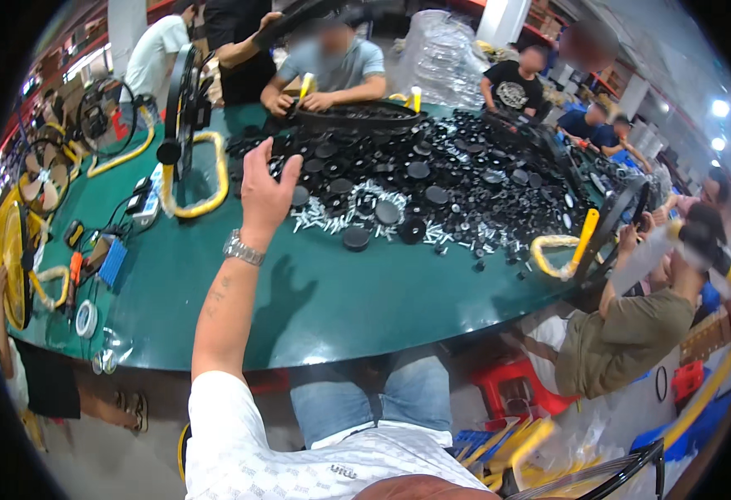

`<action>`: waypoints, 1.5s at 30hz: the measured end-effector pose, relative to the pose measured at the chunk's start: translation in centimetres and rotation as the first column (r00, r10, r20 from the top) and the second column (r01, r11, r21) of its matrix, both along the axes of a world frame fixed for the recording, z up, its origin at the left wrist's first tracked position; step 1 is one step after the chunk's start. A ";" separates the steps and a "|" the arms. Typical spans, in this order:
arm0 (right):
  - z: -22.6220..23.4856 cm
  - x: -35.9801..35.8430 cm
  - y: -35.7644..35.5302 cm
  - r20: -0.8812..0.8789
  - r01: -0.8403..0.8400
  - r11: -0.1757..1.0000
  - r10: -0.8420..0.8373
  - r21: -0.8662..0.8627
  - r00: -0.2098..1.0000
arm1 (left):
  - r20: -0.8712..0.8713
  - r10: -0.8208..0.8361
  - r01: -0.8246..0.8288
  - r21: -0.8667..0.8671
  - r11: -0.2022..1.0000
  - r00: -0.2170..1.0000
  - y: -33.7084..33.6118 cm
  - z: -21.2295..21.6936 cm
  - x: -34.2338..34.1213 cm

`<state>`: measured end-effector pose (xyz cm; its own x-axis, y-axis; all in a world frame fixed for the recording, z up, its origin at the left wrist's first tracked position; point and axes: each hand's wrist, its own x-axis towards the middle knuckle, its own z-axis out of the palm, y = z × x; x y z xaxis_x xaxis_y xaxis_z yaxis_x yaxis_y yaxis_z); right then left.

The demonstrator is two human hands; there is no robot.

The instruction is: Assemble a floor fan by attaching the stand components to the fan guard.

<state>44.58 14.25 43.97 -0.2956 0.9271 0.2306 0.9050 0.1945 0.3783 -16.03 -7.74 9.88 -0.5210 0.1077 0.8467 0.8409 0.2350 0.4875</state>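
My left hand [269, 187] reaches out over the green table [324, 292], its fingers spread and holding nothing. A metal-banded watch is on that wrist. Just beyond and right of the hand lies a wide heap of black plastic parts [332, 167], with round black discs [388, 212] among them. Silver screws [324, 218] are scattered along the heap's near edge. Left of my hand stands a black round fan frame [180, 117] with a yellow tube stand [215, 196]. My right hand is out of sight. A curved black rod frame [632, 467] shows at the lower right.
A power strip [144, 204], an orange-handled power tool [75, 271], a blue brush-like piece [109, 262] and a tape roll [86, 318] lie on the left. Co-workers sit around the table. A red stool [511, 379] and yellow parts [532, 446] are at the lower right.
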 end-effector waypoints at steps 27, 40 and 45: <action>-22.6 -10.9 12.7 -0.880 -0.616 0.637 0.252 0.464 -0.402 | 0.345 -0.877 0.168 0.938 0.305 -0.335 -0.3 -4.0 14.5; -40.0 -25.4 7.8 -0.938 -0.949 0.284 -0.273 0.133 -0.213 | 0.467 -0.620 0.323 0.568 0.757 0.631 -15.9 -9.8 11.5; -41.9 -26.4 7.4 -0.942 -0.946 0.323 -0.313 0.016 -0.123 | 0.532 -0.362 0.203 0.334 0.920 0.766 -16.1 -12.6 11.5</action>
